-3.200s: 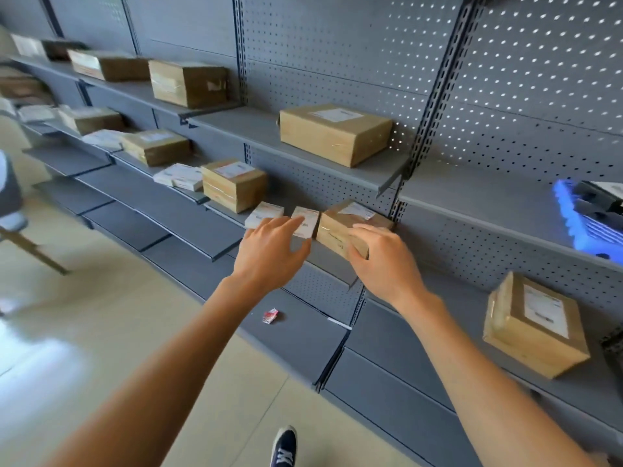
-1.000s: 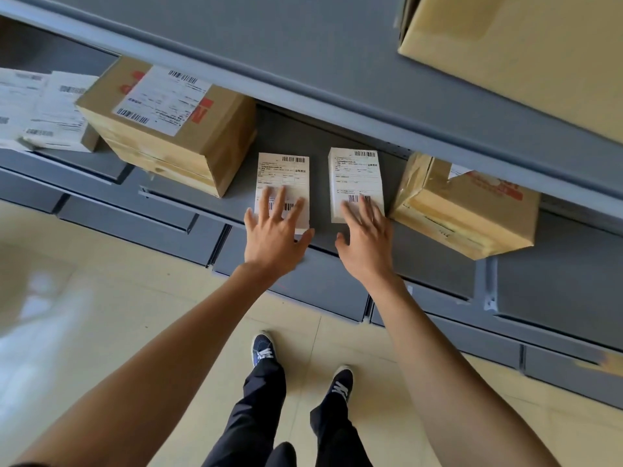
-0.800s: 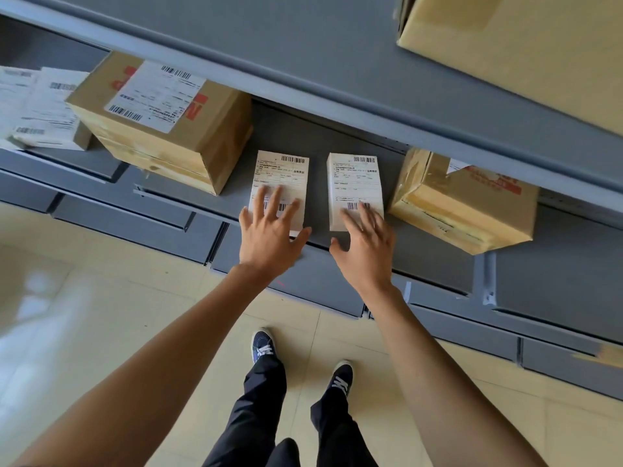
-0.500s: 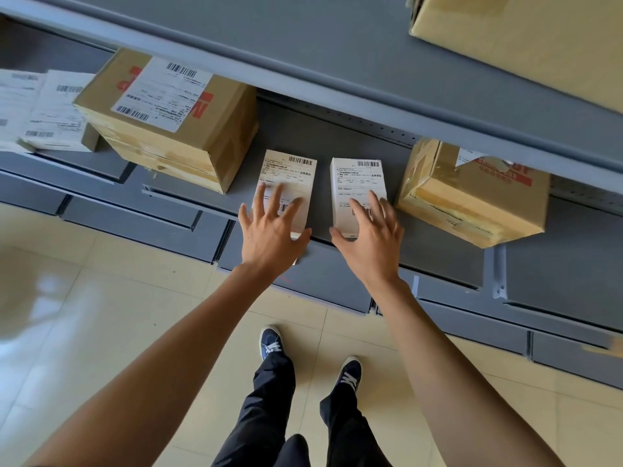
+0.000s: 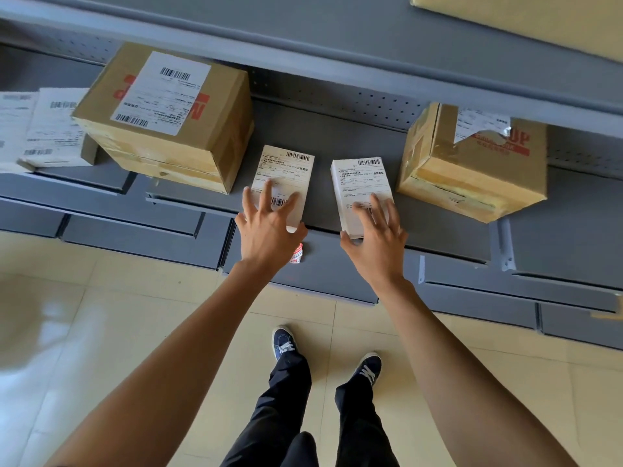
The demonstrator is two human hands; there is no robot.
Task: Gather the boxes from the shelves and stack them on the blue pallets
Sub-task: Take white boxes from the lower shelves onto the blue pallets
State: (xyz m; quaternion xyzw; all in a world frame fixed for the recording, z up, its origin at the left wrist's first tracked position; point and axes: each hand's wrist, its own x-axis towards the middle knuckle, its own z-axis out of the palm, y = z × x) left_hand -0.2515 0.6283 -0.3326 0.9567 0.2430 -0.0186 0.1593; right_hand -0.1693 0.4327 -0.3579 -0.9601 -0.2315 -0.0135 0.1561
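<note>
Running across the whole view, the grey metal shelf (image 5: 354, 129) is the landmark for everything else. Above it juts another grey shelf board (image 5: 337, 35), carrying a tan cardboard box (image 5: 526, 18) at its right end. At the left of the grey shelf stands a large brown cardboard box with a white shipping label and red print (image 5: 168, 119); further left lie flat white labelled parcels (image 5: 50, 129). Toward the right of the shelf sits a taped brown cardboard box with a torn label and red lettering (image 5: 472, 163), turned askew. Between these two, near the shelf's front edge, lie two small flat white boxes, apart from each other. The left hand (image 5: 269, 227) rests with fingers spread and straight on the left small white box (image 5: 286, 176), its thumb at the near right corner. The right hand (image 5: 377, 237) lies on the right small white box (image 5: 360, 187), fingers extended over the top and thumb against its near left edge. Below the shelf a small red-and-white scrap (image 5: 297, 254) lies on a lower grey shelf (image 5: 320, 267), and dark blue sneakers (image 5: 285, 342) stand on the cream tiled floor (image 5: 135, 315).
</note>
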